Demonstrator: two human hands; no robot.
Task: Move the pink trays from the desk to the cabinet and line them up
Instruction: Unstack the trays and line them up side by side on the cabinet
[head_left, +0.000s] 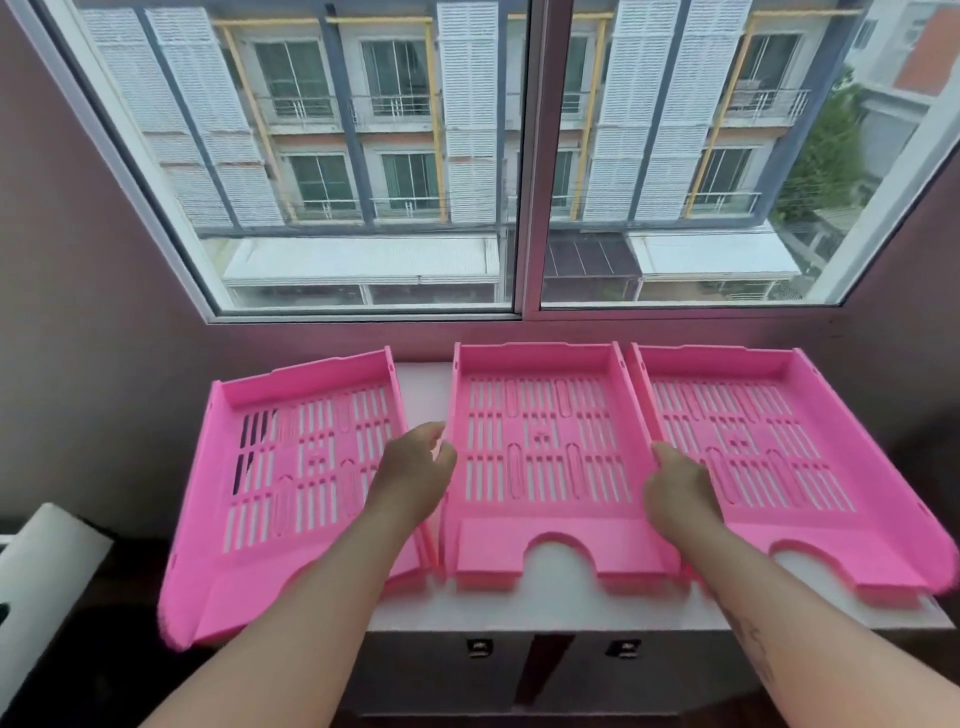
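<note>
Three pink slotted trays lie on the white cabinet top (421, 395) under the window. The middle tray (540, 457) and the right tray (769, 447) lie straight, side by side and touching. The left tray (291, 467) is turned at an angle and overhangs the cabinet's left edge. My left hand (415, 467) rests at the middle tray's left wall, fingers curled loosely against it. My right hand (675, 488) grips the middle tray's right wall, where it meets the right tray.
A large window (524, 156) fills the wall behind the cabinet. Two dark cabinet doors with small handles (623, 649) are below the top. A white object (47, 561) stands at the lower left, beside the cabinet.
</note>
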